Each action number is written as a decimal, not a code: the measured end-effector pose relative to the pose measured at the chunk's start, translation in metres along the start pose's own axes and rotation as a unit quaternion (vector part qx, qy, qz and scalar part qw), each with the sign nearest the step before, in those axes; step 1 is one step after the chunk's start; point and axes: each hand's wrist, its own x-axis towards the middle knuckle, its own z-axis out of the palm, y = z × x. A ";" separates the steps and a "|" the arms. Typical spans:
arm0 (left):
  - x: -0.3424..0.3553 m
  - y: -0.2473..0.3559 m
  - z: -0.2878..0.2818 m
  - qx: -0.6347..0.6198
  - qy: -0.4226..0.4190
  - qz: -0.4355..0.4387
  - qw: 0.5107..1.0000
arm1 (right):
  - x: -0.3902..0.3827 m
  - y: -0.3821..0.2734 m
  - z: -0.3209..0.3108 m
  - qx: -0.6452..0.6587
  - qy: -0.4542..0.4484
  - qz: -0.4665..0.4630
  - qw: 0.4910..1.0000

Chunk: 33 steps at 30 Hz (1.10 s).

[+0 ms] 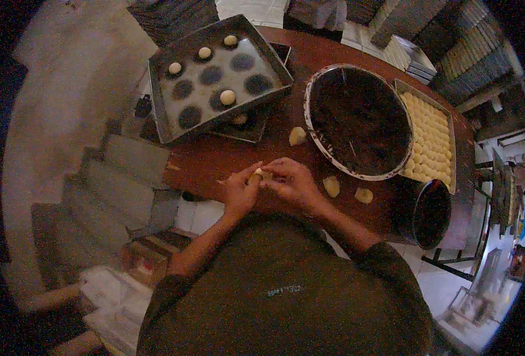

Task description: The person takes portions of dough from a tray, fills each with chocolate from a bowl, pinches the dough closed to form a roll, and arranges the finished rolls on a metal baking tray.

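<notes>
Close in front of my body, my left hand and my right hand meet over the near edge of the table. Between their fingertips is a small piece of pale dough, mostly covered by the fingers. Both hands are closed on it. Right of my hands, a flattened dough piece and another dough piece lie on the table. Farther off, a third dough piece rests beside a large round pan holding a dark brown filling.
A square metal tray with dark round spots and several dough balls stands at the far left, on top of other trays. At the right, a tray is filled with rows of dough pieces, and a dark round container sits near it on the reddish table.
</notes>
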 end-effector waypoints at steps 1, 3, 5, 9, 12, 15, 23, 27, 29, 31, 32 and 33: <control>0.001 -0.003 0.003 -0.041 -0.009 -0.011 0.999 | -0.001 0.002 0.001 -0.055 0.008 -0.043 0.998; 0.003 -0.009 0.008 -0.124 -0.028 -0.035 0.991 | -0.002 0.006 -0.003 -0.164 0.025 -0.126 0.978; -0.013 0.048 -0.028 -0.491 -0.147 -0.132 0.848 | -0.001 -0.007 -0.029 -0.115 0.016 -0.156 0.981; -0.009 0.043 -0.044 -0.459 -0.225 -0.103 0.853 | -0.003 -0.040 -0.053 -0.037 -0.080 -0.132 0.987; 0.003 0.031 -0.024 -0.465 -0.224 -0.131 0.846 | -0.009 -0.057 -0.036 -0.135 0.015 -0.178 0.975; 0.004 0.038 -0.017 -0.545 -0.137 -0.140 0.815 | -0.022 -0.057 -0.036 -0.175 0.054 -0.148 0.972; -0.018 0.084 -0.033 -0.362 -0.172 -0.046 0.915 | -0.015 -0.085 -0.040 0.028 0.026 0.029 0.999; -0.014 0.071 -0.040 -0.033 -0.171 0.026 0.984 | -0.020 -0.024 -0.028 -0.122 -0.015 -0.103 0.987; -0.011 0.067 -0.038 0.011 -0.133 -0.021 0.991 | -0.018 -0.045 -0.016 -0.122 0.003 -0.100 0.988; -0.022 0.068 -0.038 -0.156 -0.110 -0.064 0.980 | -0.017 -0.062 -0.014 -0.125 0.002 -0.053 0.991; -0.031 0.075 -0.039 -0.339 -0.098 -0.085 0.932 | -0.016 -0.062 -0.016 -0.104 0.027 -0.098 0.989; -0.037 0.080 -0.042 -0.511 -0.081 -0.102 0.850 | -0.020 -0.061 -0.017 -0.048 0.034 -0.100 0.993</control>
